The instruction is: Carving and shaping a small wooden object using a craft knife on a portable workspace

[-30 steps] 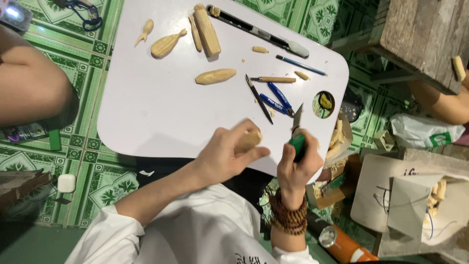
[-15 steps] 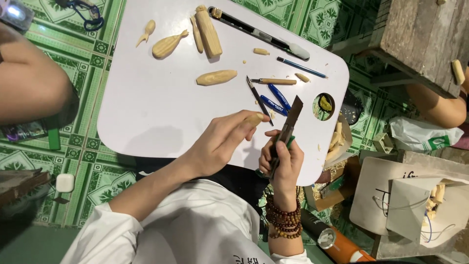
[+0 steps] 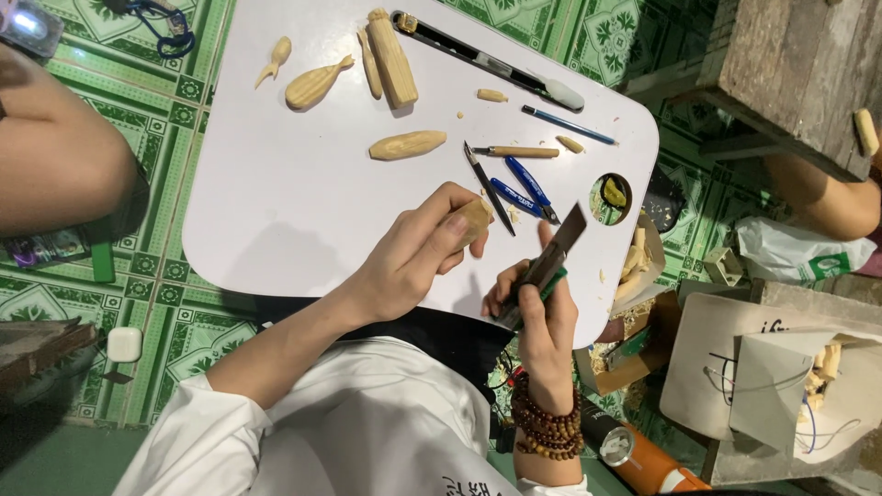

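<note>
My left hand (image 3: 418,248) is closed around a small pale wood piece (image 3: 477,219) over the near edge of the white table (image 3: 285,184). My right hand (image 3: 537,308) grips a utility knife (image 3: 551,262) with a green handle; its blade points up and away, a little to the right of the wood piece and apart from it. A string of brown wooden beads circles my right wrist. Several carved wooden shapes lie further out on the table, among them a fish-like piece (image 3: 317,84) and an oval blank (image 3: 407,145).
Carving tools with blue handles (image 3: 519,188), a wooden-handled tool (image 3: 514,152), a long black tool (image 3: 487,60) and a thin blue pencil (image 3: 568,124) lie on the table. Another person's arm (image 3: 55,156) is at the left, another limb (image 3: 822,197) at the right. Boxes and an orange flashlight (image 3: 638,459) sit on the green-tiled floor.
My right hand has turned the knife so its blade now stands up beside the wood piece. My left hand has lifted the wood slightly up over the table.
</note>
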